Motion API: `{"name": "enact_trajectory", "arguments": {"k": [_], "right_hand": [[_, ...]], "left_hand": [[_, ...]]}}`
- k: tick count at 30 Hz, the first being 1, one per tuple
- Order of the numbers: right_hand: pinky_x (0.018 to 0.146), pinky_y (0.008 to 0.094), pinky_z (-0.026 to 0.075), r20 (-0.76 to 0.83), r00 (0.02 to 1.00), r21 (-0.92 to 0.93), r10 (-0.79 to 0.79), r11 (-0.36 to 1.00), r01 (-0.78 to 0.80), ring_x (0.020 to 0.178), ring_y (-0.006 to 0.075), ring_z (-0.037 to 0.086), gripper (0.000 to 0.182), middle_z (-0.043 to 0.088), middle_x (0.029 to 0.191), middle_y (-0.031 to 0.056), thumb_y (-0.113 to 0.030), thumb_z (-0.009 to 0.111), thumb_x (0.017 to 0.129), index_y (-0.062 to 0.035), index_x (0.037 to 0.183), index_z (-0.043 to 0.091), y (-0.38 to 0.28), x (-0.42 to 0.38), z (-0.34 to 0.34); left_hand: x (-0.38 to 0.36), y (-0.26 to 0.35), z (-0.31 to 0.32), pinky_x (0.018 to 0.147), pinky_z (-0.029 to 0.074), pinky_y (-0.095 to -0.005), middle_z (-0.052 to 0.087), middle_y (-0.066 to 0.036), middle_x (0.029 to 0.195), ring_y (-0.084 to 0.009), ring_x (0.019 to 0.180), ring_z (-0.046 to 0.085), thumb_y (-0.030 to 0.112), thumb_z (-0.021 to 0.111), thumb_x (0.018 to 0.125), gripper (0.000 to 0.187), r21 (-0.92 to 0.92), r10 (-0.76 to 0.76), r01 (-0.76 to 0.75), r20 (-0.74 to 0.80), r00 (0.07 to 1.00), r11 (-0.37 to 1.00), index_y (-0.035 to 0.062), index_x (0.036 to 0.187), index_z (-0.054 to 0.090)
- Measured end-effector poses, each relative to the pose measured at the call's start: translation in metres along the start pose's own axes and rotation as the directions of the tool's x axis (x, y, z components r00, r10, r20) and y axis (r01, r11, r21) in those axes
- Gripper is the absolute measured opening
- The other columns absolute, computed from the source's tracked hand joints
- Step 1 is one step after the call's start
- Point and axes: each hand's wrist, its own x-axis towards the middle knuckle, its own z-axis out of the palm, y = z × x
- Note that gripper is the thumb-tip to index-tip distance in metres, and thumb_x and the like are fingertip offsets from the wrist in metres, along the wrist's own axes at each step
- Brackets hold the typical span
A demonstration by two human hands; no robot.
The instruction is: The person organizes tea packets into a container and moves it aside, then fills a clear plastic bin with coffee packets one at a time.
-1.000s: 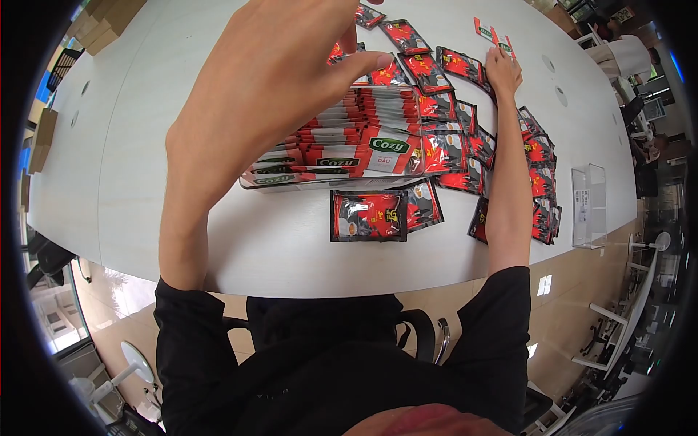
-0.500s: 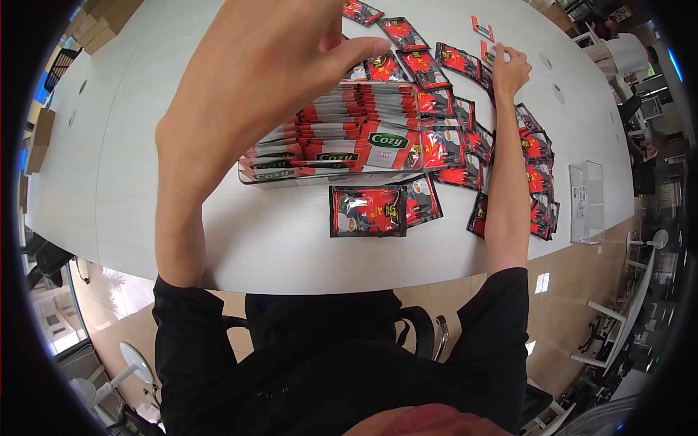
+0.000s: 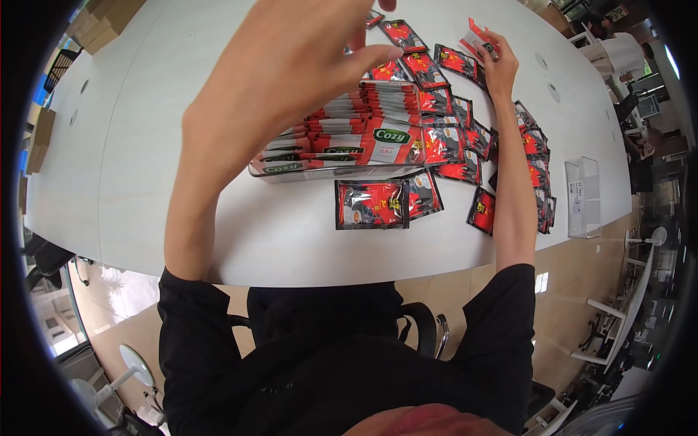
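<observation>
Two hands work apart: your right hand [image 3: 496,64] pinches a small red sachet [image 3: 476,36] lifted off the far table [image 3: 131,145], while your left hand [image 3: 291,65] hovers open-fingered above the clear tray [image 3: 327,171], empty.

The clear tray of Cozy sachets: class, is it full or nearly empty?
Full. The tray holds rows of sachets packed edge to edge from its near wall to its far end.
</observation>
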Motion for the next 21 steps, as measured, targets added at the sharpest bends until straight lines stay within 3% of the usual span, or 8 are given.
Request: {"name": "enact_trajectory", "arguments": {"k": [2,3,6,10,11,13,16,21], "right_hand": [[0.081,0.0308,0.059,-0.04,0.967,0.348,0.251,0.911,-0.222,0.094,0.019,0.073,0.041,0.075,0.109,0.0132,-0.009,0.081,0.088,-0.0033,0.125,0.063,-0.04,0.012,-0.015],[0.063,0.0273,0.057,-0.134,0.97,0.449,0.203,0.885,-0.123,0.076,0.0136,0.07,0.036,0.074,0.108,0.0113,-0.008,0.083,0.085,-0.0044,0.117,0.068,-0.06,0.018,-0.022],[0.066,0.0246,0.058,-0.006,0.991,0.598,0.13,0.795,-0.101,0.079,0.0125,0.069,0.028,0.072,0.108,0.009,-0.004,0.08,0.087,-0.0059,0.114,0.073,-0.127,0.018,-0.07],[0.066,0.0276,0.059,-0.059,0.937,0.368,-0.343,0.865,0.34,0.085,0.0149,0.069,0.037,0.064,0.112,0.0072,0.01,0.072,0.084,-0.0071,0.117,0.076,-0.201,-0.018,-0.111],[0.066,0.0276,0.059,-0.061,0.937,0.373,-0.344,0.863,0.341,0.085,0.0149,0.069,0.037,0.064,0.112,0.0072,0.01,0.072,0.084,-0.0071,0.117,0.076,-0.209,-0.027,-0.111],[0.068,0.0305,0.057,0.026,0.926,0.397,-0.376,0.854,0.336,0.087,0.0189,0.068,0.049,0.065,0.112,0.0076,0.013,0.069,0.079,-0.0085,0.123,0.074,-0.219,-0.047,-0.103],[0.077,0.0329,0.054,0.079,0.928,0.455,-0.365,0.841,0.292,0.092,0.0211,0.066,0.058,0.068,0.112,0.0067,0.013,0.07,0.077,-0.0113,0.129,0.07,-0.224,-0.064,-0.092],[0.087,0.0347,0.047,0.035,0.895,0.366,-0.445,0.839,0.403,0.094,0.0202,0.066,0.059,0.071,0.109,0.0019,0.006,0.074,0.077,-0.0149,0.132,0.069,-0.224,-0.068,-0.081]], "left_hand": [[-0.002,-0.003,0.006,0.086,0.045,-0.0397,0.068,-0.01,0.089,-0.027,0.085,0.061,0.024,0.071,0.097,0.034,0.037,0.005,-0.005,0.009,1.0,0.999,0.0047,0.12,0.057],[0.0,-0.012,0.019,0.087,0.048,-0.0411,0.07,-0.007,0.089,-0.0264,0.09,0.064,0.03,0.073,0.095,0.034,0.08,0.083,-0.077,-0.068,0.994,0.994,0.0091,0.12,0.062],[-0.002,-0.019,0.032,0.088,0.052,-0.0427,0.072,-0.005,0.088,-0.0258,0.096,0.066,0.033,0.074,0.093,0.035,0.122,0.205,-0.189,-0.137,0.969,0.974,0.0127,0.121,0.067],[-0.005,-0.021,0.034,0.089,0.052,-0.0426,0.072,-0.006,0.094,-0.0262,0.097,0.066,0.026,0.073,0.094,0.04,0.066,0.304,-0.304,0.005,0.953,0.95,0.0098,0.129,0.062],[-0.008,-0.019,0.031,0.089,0.052,-0.0426,0.072,-0.006,0.094,-0.0262,0.097,0.066,0.026,0.073,0.094,0.04,0.07,0.3,-0.3,0.006,0.954,0.951,0.0098,0.129,0.062],[-0.016,-0.013,0.023,0.091,0.052,-0.0431,0.071,-0.008,0.105,-0.0288,0.102,0.066,0.02,0.073,0.092,0.049,0.089,0.29,-0.325,0.278,0.916,0.941,0.0068,0.135,0.056],[-0.025,-0.007,0.023,0.092,0.051,-0.0438,0.069,-0.01,0.113,-0.0319,0.107,0.064,0.02,0.074,0.089,0.056,0.036,0.12,-0.146,0.39,0.913,0.989,0.006,0.139,0.052],[-0.023,-0.013,0.032,0.095,0.051,-0.0445,0.069,-0.014,0.116,-0.0341,0.112,0.063,0.022,0.074,0.089,0.054,0.096,0.095,-0.152,0.442,0.892,0.984,0.0032,0.135,0.053]]}}
